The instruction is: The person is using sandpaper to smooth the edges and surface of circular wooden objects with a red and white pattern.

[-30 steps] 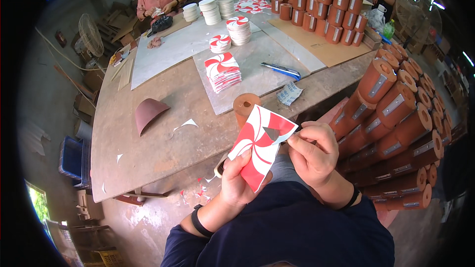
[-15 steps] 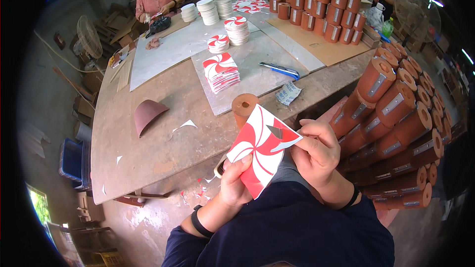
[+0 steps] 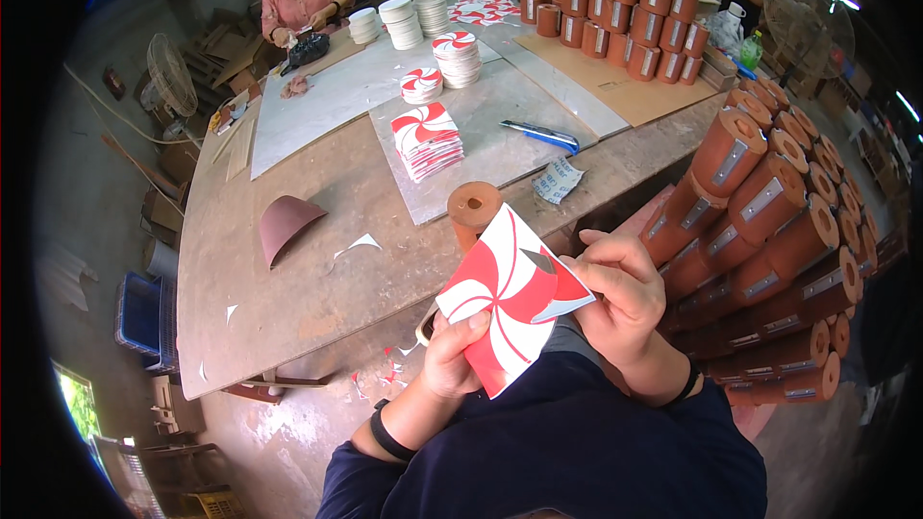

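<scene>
A square red-and-white swirl-patterned sheet is tilted in front of my body, above the table's near edge. My left hand is closed on its lower left side, thumb on the printed face. My right hand has bent fingers closed at the sheet's right corner, the fingertips partly behind it. A partly cut strip curves along this corner, beside a dark pointed shape that I cannot identify. Just beyond the sheet stands a brown cylinder with a hole in its top. A pale-rimmed loop shows beside my left hand.
On the table lie a blue utility knife, a paper piece, a curved brown offcut and swirl-sheet stacks. Brown cylinders are piled close at my right. Another person works at the far left.
The sheet has turned slightly, its right corner shifting a little to the right. The strip at that corner sits differently, and my right fingers have moved slightly.
</scene>
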Available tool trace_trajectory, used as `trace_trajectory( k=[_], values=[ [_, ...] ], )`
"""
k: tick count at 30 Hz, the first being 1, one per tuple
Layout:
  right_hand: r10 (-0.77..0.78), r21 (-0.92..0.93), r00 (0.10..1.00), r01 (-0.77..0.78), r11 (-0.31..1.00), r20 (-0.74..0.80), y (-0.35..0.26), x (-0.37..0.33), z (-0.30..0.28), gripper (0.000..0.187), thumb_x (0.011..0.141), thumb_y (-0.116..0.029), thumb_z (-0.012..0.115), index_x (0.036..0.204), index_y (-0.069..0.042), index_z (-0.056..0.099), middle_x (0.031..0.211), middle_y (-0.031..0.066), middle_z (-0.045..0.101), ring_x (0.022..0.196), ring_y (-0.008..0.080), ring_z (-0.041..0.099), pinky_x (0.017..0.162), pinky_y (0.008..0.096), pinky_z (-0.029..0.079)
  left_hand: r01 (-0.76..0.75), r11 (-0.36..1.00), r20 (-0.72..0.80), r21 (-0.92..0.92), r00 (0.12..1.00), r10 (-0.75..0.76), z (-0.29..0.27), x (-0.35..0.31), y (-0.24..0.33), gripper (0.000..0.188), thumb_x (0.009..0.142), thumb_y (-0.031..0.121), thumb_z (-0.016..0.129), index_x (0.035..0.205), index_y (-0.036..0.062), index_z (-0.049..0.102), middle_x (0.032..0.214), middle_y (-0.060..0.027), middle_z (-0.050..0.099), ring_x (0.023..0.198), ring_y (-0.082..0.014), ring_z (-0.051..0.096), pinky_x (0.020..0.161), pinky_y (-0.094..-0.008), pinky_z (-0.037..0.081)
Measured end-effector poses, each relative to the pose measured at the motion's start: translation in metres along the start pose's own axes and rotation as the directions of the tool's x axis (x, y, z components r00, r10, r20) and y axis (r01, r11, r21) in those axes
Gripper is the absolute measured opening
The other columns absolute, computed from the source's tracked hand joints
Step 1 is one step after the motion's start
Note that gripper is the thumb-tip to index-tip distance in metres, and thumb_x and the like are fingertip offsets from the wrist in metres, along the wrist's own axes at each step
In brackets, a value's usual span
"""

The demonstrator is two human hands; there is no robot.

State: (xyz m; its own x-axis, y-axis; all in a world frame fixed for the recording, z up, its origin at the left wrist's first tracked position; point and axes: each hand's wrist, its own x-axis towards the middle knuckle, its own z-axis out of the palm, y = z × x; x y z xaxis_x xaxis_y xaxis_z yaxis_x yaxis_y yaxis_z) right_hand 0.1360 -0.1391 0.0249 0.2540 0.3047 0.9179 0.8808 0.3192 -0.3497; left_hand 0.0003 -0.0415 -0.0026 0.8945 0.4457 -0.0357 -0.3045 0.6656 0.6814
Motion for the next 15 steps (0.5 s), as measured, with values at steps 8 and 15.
trace_trajectory(
  k=[8, 15],
  values=[
    [0.019, 0.016, 0.999, -0.02, 1.0, 0.028, -0.006, 0.003, -0.003, 0.03, 0.058, 0.011, 0.064, 0.085, -0.003, 0.063, 0.07, 0.004, 0.051, 0.06, 0.0179, 0.051, 0.068, 0.0335, 0.048, 0.063, 0.993, 0.174, -0.098, 0.984, -0.046, -0.011, 0.0, 0.003, 0.061, 0.073, 0.014, 0.059, 0.124, -0.0008, 0.031, 0.116, -0.0144, 0.049, 0.106, -0.0246, 0.051, 0.091, -0.0361, 0.041],
    [0.011, 0.049, 1.0, -0.013, 0.999, 0.026, -0.01, 0.005, -0.005, 0.027, 0.06, 0.01, 0.064, 0.083, -0.003, 0.062, 0.07, 0.0033, 0.053, 0.06, 0.0171, 0.051, 0.069, 0.0334, 0.048, 0.08, 0.993, 0.187, -0.083, 0.98, -0.064, -0.011, -0.001, 0.004, 0.062, 0.07, 0.014, 0.061, 0.123, -0.0012, 0.033, 0.114, -0.0145, 0.05, 0.103, -0.0248, 0.053, 0.089, -0.0362, 0.042]
  ],
)
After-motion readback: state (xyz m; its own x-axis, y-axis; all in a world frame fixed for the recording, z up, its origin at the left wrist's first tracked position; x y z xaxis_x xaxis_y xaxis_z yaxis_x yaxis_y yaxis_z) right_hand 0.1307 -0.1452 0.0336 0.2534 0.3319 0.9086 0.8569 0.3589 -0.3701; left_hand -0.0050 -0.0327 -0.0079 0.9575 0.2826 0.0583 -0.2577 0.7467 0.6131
